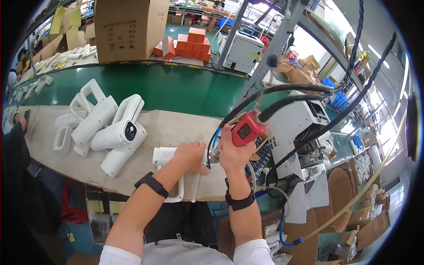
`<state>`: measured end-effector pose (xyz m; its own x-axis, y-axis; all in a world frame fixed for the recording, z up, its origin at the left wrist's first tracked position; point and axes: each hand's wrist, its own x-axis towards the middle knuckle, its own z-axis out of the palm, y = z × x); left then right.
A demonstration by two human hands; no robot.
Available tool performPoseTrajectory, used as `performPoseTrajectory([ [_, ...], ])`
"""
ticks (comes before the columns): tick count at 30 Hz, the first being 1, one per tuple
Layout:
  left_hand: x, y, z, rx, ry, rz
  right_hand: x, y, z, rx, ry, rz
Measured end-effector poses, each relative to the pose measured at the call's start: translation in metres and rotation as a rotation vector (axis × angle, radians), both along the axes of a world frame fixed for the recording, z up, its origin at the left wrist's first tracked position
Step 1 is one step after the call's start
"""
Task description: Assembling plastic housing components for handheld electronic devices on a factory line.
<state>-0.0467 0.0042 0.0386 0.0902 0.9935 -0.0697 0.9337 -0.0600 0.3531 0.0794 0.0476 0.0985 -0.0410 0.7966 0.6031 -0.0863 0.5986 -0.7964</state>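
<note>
Left hand (191, 153) covers much of the white housing (164, 157); the driver (247, 128) tip lies hidden behind the right hand (232, 152); the box (130, 26) is cropped at the top edge.

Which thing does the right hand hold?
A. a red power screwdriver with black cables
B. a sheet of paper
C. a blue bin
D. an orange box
A: the right hand grips a red power screwdriver, its black cables arching up to the right, while the left hand presses on a white plastic housing on the bench.
</note>
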Motion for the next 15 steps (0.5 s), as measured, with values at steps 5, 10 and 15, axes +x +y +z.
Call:
performPoseTrajectory([
  [5,-0.048,-0.028,0.005,0.157,0.067,-0.023,0.000,-0.008,0.016,0.041,-0.063,-0.011],
  [10,-0.078,-0.044,0.013,-0.196,0.029,0.051,-0.010,-0.053,0.098,-0.080,0.227,0.167],
  [15,-0.067,-0.045,0.015,-0.178,0.054,0.074,-0.050,-0.037,0.078,-0.078,0.213,0.247],
])
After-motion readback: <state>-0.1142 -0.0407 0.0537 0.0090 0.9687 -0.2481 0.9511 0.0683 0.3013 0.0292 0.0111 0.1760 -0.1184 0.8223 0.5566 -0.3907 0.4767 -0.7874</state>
